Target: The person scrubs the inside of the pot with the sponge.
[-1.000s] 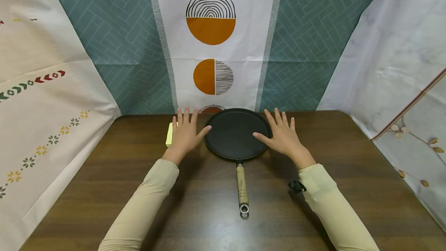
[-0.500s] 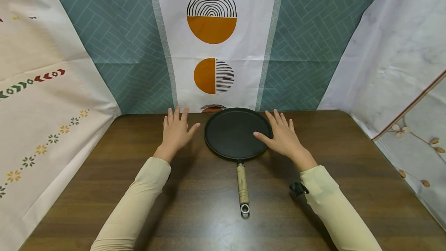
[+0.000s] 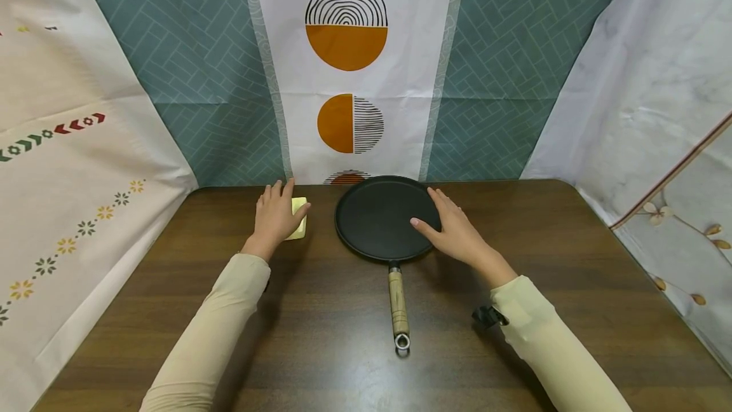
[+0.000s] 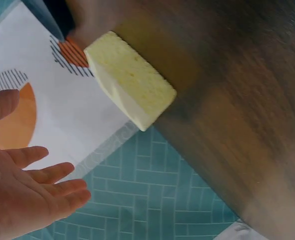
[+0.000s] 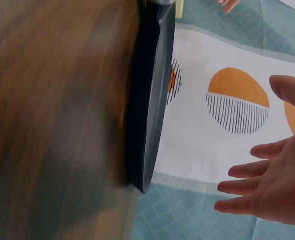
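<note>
Left hand [image 3: 274,215] partly hides (in head view) the sponge [image 3: 298,228].

You face a teal-and-white backdrop [image 3: 503,62] beyond a brown wood-grained table [image 3: 337,316], pale patterned cloths [image 3: 68,196] on either side

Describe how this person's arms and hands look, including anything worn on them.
The left sleeve and right sleeve are long, plain and pale cream, reaching the wrists. A small black object juts out beside the right cuff; what it is cannot be told. The left hand and right hand wear no gloves.
</note>
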### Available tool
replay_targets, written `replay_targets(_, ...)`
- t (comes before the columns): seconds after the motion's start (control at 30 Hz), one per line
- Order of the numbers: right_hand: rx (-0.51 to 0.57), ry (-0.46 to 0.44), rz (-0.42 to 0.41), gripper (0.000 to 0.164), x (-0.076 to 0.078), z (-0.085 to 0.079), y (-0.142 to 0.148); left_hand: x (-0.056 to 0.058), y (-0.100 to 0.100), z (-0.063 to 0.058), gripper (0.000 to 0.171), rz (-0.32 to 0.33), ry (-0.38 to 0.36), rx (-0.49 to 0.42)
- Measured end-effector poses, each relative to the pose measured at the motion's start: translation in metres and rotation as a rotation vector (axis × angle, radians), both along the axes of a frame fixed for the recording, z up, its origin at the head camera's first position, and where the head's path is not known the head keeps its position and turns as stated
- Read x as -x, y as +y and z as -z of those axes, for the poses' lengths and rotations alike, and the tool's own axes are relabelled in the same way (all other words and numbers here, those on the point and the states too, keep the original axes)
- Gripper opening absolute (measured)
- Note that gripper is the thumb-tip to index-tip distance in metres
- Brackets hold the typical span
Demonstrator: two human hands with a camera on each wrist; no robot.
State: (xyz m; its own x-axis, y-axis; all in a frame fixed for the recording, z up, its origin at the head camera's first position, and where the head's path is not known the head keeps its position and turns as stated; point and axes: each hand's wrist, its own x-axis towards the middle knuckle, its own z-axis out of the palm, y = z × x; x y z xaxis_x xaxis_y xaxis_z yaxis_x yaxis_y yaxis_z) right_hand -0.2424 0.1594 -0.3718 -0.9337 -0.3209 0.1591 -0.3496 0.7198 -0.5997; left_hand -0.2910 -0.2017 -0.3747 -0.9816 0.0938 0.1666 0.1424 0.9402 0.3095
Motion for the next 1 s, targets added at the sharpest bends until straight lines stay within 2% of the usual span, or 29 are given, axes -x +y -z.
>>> replay_targets(0.17, 0.081, -0.044, -0.036, 0.083, -0.006, -0.001, -0.004, 0.002, -0.008, 0.004, 0.072, 0.004, -0.027, -0.012)
replay_targets(0.4, 0.127, -0.110, -0.040, 0.082, -0.012, -0.001, -0.009, 0.005, -0.016, 0.011, 0.074, 0.004, -0.073, -0.023)
replay_targets(0.67, 0.214, -0.199, -0.040, 0.078, -0.020, -0.001, -0.011, 0.008, -0.016, 0.019, 0.077, -0.015, -0.125, -0.056)
replay_targets(0.83, 0.296, -0.262, -0.072, 0.072, -0.023, 0.001, -0.010, 0.010, -0.015, 0.022, 0.078, -0.019, -0.165, -0.049)
replay_targets(1.0, 0.337, -0.334, -0.055, 0.070, -0.027, 0.004, -0.010, 0.009, -0.014, 0.024, 0.079, -0.024, -0.204, -0.046)
